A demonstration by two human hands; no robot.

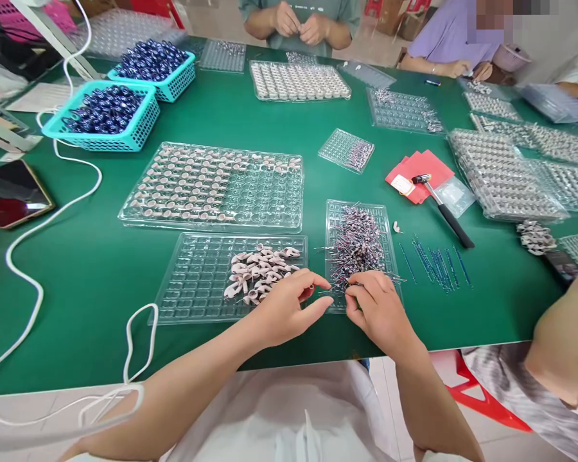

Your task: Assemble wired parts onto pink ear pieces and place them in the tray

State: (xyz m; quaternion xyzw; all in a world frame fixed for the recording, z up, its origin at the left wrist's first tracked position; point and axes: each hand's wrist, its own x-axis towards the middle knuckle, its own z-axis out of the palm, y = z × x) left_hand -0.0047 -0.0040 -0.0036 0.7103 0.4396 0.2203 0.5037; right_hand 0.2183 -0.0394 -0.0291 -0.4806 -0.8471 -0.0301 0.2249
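Note:
My left hand [289, 308] rests at the near edge of a clear plastic tray [192, 282] that holds a heap of small pinkish caps [260, 271]. Its thumb and forefinger are pinched, apparently on a small piece I cannot make out. My right hand [378, 308] sits at the near end of a narrower clear tray [336, 215] piled with thin wire-leaded parts [359, 244], fingers pinched on one thin lead. The two hands almost touch.
A large clear tray [270, 199], partly filled with rows of pink caps, lies beyond. Two turquoise baskets [142, 131] of blue parts stand far left, beside a phone [14, 192] and white cable [38, 289]. A hammer [446, 212], red cards, blue tubes and other people's hands are right and across.

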